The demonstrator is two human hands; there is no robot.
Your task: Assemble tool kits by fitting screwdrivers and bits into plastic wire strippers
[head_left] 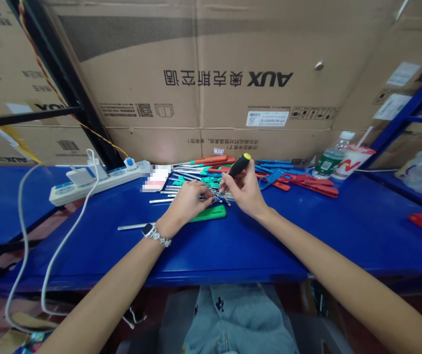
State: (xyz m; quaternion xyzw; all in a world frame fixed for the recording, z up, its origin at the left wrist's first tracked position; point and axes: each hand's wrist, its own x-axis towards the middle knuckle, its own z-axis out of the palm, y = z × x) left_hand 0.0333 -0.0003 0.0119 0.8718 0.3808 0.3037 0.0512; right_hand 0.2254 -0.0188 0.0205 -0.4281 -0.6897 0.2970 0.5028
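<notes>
My right hand (247,189) is closed around a screwdriver (238,166) with a black and yellow handle, its tip end pointing down. Opposite it, my left hand (191,200) has its fingers pinched together low over the table; what lies between them is too small to make out. Small metal parts (226,197) lie between the two hands. Just below my left hand is a green plastic handle piece (213,213), and a metal rod (132,226) sticks out on the left side of the wrist. Several metal rods with teal and orange handles (211,160) are heaped behind the hands.
Red plastic pieces (312,184) and blue plastic pieces (270,178) lie right of the heap. A water bottle (329,160) and a paper cup (353,160) stand behind them. A power strip (61,193) with white cables sits at the left. Large cardboard (214,44) walls the back.
</notes>
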